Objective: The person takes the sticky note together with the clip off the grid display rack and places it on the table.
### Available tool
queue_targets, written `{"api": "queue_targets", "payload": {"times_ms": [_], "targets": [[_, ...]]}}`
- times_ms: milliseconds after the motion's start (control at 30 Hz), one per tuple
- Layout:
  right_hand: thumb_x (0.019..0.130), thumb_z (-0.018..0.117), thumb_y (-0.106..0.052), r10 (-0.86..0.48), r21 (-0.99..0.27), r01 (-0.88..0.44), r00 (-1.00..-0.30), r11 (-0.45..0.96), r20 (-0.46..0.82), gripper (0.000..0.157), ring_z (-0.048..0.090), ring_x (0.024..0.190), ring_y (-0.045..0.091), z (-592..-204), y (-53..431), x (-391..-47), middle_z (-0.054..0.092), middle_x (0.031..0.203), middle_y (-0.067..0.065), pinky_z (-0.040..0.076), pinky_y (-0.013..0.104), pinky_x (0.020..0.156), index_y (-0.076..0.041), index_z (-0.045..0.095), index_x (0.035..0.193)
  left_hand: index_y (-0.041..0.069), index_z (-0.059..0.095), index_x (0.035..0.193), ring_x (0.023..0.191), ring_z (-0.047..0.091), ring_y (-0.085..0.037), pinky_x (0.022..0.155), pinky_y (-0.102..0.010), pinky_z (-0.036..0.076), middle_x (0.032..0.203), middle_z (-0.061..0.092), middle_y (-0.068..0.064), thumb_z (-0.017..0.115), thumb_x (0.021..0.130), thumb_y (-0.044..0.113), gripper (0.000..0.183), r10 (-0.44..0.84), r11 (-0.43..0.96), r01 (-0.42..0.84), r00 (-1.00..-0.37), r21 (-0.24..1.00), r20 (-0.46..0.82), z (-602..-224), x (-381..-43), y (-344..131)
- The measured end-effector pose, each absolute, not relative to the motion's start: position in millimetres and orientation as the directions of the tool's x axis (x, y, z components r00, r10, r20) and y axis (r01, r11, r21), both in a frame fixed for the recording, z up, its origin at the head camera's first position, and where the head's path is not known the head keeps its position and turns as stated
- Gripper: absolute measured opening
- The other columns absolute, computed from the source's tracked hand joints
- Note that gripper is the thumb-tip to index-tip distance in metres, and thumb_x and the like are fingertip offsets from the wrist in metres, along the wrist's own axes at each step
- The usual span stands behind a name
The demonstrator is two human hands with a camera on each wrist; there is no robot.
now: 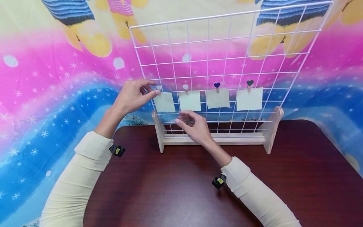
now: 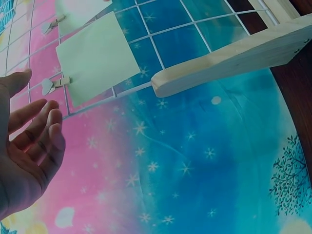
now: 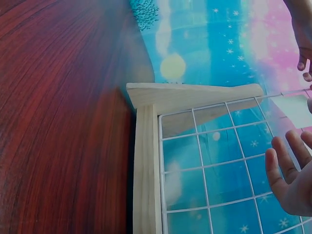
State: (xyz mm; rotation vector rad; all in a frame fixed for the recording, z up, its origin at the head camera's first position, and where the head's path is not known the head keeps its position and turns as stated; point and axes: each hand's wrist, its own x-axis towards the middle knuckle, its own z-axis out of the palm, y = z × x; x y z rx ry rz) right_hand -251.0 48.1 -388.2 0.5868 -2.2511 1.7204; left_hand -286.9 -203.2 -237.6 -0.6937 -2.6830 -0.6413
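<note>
left hand and right hand relaxed, holding nothing; stray left bump on leftmost clip could drop its note.

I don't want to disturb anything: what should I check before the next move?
1. Four notes clipped up on the white grid: ok.
2. Leftmost clip attached to its note: ok.
3. Left hand free of that clip: cannot tell; it looks open, but contact is unclear.
4. Right hand empty: ok.
5. Heart tops all alike: not ok; two white, one dark blue, one green.
6. Grid standing in the wooden base: ok.
</note>
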Motion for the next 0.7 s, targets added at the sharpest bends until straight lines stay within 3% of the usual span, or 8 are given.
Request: {"api": "queue_targets", "payload": {"times_ms": [333,700], "targets": [[0.100,0.078,-0.030,-0.140,-0.869,-0.442,-0.897,0.222,0.420,0.040,0.076,0.110,0.023,-387.6,41.1,-252.5,0.078,0.124,0.008,0.064,0.043,0.097,-0.014,0.072,0.137,0.007,0.073,0.136,0.082,0.071,-0.026,0.074,-0.042,0.061,0.099,0.078,-0.012,0.078,0.099,0.031,0.045,0.433,0.781,0.577,-0.777,0.241,0.456,-236.5,-286.5,-194.9],[0.100,0.079,-0.031,-0.111,-0.872,-0.436,-0.900,0.224,0.421,0.041,0.077,0.109,0.023,-386.8,31.3,-255.9,0.077,0.128,0.007,0.064,0.045,0.096,-0.014,0.072,0.137,0.003,0.073,0.136,0.084,0.073,-0.030,0.079,-0.045,0.064,0.111,0.077,-0.017,0.079,0.097,0.028,0.046,0.456,0.786,0.592,-0.748,0.177,0.482,-238.9,-286.8,-192.7]]}}
